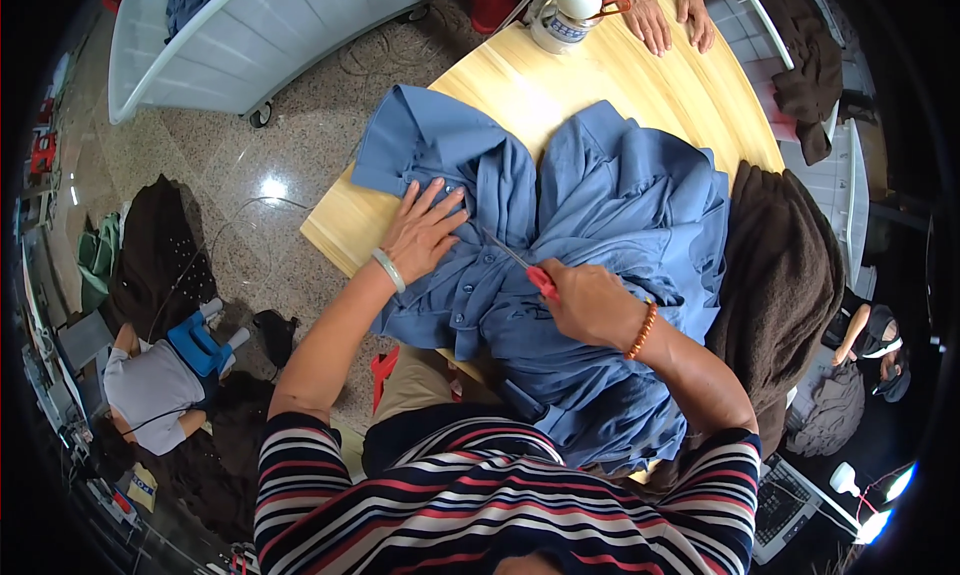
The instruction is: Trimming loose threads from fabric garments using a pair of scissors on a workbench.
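A blue buttoned shirt (600,195) lies spread and rumpled over the wooden table (490,80), its lower part hanging toward me. My left hand (422,230) rests flat on the shirt's left side, fingers spread, with a pale bangle at the wrist. In my right hand (590,300) is a pair of red-handled scissors (541,280), gripped in a closed fist. The thin metal blades point up and left over the cloth, close to the row of buttons. Whether the blade tips touch the fabric I cannot tell.
Brown cloth (780,275) drapes over the table's right side. A glass jar (560,30) with a white cup on it stands at the far edge, beside another person's hands (655,20). A white wheeled bin (240,50) stands at the upper left. Another person (160,390) sits at the left.
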Demonstrator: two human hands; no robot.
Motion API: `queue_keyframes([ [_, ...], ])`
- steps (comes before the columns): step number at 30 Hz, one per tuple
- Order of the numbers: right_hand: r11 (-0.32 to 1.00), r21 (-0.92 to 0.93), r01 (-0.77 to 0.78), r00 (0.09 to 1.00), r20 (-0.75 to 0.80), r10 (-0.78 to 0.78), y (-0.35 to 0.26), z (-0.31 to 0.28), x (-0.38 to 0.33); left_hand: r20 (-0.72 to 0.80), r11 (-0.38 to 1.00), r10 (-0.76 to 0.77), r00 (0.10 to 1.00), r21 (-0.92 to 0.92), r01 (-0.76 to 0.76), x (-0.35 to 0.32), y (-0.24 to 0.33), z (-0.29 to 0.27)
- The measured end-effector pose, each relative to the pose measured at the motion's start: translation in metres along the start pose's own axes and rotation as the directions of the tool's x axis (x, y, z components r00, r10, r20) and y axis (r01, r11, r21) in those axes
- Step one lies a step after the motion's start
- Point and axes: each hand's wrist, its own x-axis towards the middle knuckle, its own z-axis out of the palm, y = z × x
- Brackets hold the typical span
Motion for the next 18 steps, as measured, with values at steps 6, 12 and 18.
queue_keyframes([
  [6,1.000,0.009,-0.014,1.000,0.016,0.014,-0.014,-0.010,0.058,0.114,1.000,0.005,0.993,-0.009,-0.004,0.002,-0.004,-0.006],
  [12,0.997,-0.032,-0.069,0.996,0.059,0.071,0.003,-0.010,0.039,0.101,0.999,-0.043,0.994,-0.008,0.044,0.005,0.004,-0.010],
  [18,0.978,-0.095,-0.184,0.983,-0.013,0.184,0.032,-0.016,0.004,-0.030,0.976,-0.163,0.986,0.140,0.165,0.014,0.043,0.010],
])
